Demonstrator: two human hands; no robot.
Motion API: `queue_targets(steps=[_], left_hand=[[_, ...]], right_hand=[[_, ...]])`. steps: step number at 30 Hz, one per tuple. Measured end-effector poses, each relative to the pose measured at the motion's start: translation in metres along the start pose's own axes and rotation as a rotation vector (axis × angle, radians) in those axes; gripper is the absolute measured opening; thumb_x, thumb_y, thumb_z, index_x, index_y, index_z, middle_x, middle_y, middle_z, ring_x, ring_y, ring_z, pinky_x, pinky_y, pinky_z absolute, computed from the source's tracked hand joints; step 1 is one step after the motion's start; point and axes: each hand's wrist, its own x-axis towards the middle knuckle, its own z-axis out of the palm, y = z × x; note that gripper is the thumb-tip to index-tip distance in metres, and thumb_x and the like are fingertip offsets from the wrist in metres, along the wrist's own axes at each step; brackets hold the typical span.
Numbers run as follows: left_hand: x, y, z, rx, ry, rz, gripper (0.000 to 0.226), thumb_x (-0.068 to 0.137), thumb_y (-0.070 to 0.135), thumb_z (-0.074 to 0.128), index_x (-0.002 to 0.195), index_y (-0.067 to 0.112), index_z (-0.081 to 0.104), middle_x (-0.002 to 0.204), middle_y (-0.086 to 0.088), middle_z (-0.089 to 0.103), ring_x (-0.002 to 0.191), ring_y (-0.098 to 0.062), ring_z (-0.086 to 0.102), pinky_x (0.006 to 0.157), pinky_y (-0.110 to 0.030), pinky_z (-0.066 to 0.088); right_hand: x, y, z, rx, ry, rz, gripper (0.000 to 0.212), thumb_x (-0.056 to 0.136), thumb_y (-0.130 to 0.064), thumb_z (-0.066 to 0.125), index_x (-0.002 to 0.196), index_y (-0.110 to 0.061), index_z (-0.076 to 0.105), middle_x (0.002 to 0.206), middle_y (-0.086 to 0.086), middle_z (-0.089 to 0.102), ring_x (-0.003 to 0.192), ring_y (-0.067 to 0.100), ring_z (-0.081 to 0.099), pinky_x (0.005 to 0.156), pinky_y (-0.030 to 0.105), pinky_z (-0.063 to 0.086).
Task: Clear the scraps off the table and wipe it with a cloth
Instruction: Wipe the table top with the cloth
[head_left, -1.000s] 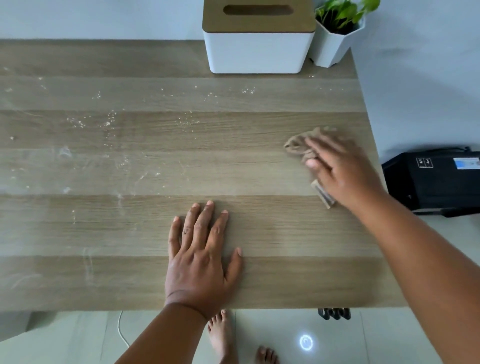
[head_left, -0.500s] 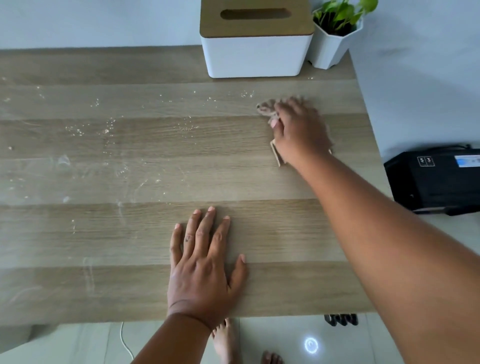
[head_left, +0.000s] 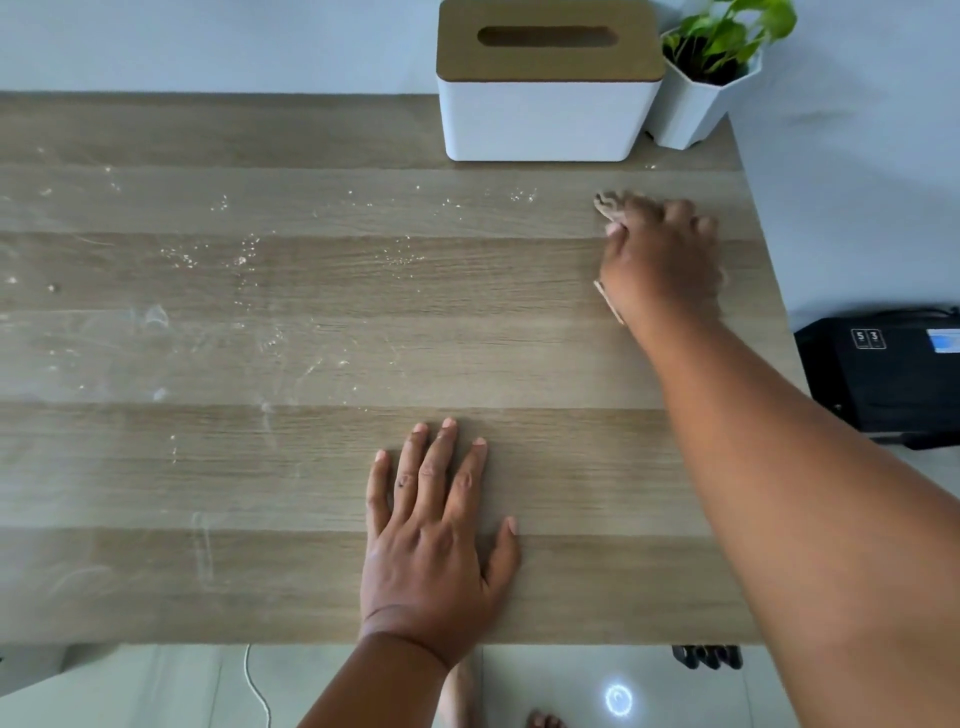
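— On the table (head_left: 311, 467), what is seen?
— White crumbs (head_left: 244, 260) are scattered left; the left hand (head_left: 431, 551) is laid flat, fingers straight.
— And the cloth (head_left: 608, 202)?
— Pressed down under the right hand (head_left: 660, 254), near the tissue box (head_left: 545, 119); its grip cannot be made out.

Soft even daylight, slight motion blur

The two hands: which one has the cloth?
The right hand, far across the table, presses the cloth. The left hand lies flat, holding nothing.
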Motion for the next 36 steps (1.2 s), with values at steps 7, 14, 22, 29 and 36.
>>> queue_targets(steps=[7,14,22,29,36], left_hand=[[0.000,0.000,0.000,0.018,-0.022,-0.006,0.071,0.089,0.053,0.053,0.150,0.018,0.050,0.166,-0.005,0.034,0.158,-0.026,0.019,0.125,-0.057,0.018],[0.000,0.000,0.001,0.015,-0.014,-0.006,0.070,0.089,0.053,0.055,0.150,0.018,0.051,0.165,-0.005,0.034,0.157,-0.026,0.021,0.124,-0.058,0.019],[0.000,0.000,0.000,0.005,-0.040,-0.012,0.072,0.089,0.054,0.055,0.153,0.021,0.047,0.167,-0.003,0.030,0.158,-0.024,0.016,0.125,-0.057,0.017],[0.000,0.000,-0.001,0.012,-0.048,-0.015,0.071,0.090,0.054,0.054,0.152,0.020,0.048,0.167,-0.004,0.031,0.158,-0.025,0.016,0.124,-0.058,0.019],[0.001,0.001,-0.002,0.011,-0.032,-0.016,0.071,0.089,0.054,0.053,0.151,0.020,0.049,0.166,-0.004,0.034,0.158,-0.025,0.020,0.124,-0.058,0.019]], right_hand=[[-0.003,-0.105,0.031,0.096,-0.033,-0.226,0.042,0.098,-0.036,0.051,0.139,-0.035,0.056,0.139,0.005,0.051,0.126,0.032,0.043,0.104,0.045,0.036],[-0.022,-0.035,0.028,0.016,0.003,-0.628,0.049,0.099,-0.056,0.043,0.140,-0.036,0.060,0.138,0.000,0.059,0.115,0.037,0.049,0.092,0.044,0.036],[0.010,-0.043,0.027,0.003,0.138,-0.099,0.038,0.091,-0.040,0.048,0.121,-0.030,0.069,0.131,0.009,0.052,0.119,0.040,0.046,0.097,0.046,0.036],[-0.003,-0.133,0.041,0.075,0.010,-0.332,0.044,0.091,-0.036,0.050,0.134,-0.038,0.062,0.132,0.005,0.049,0.120,0.033,0.043,0.095,0.043,0.034],[-0.034,-0.065,0.031,0.094,-0.015,-0.792,0.043,0.098,-0.046,0.051,0.137,-0.034,0.065,0.129,0.005,0.059,0.112,0.037,0.050,0.094,0.046,0.040]])
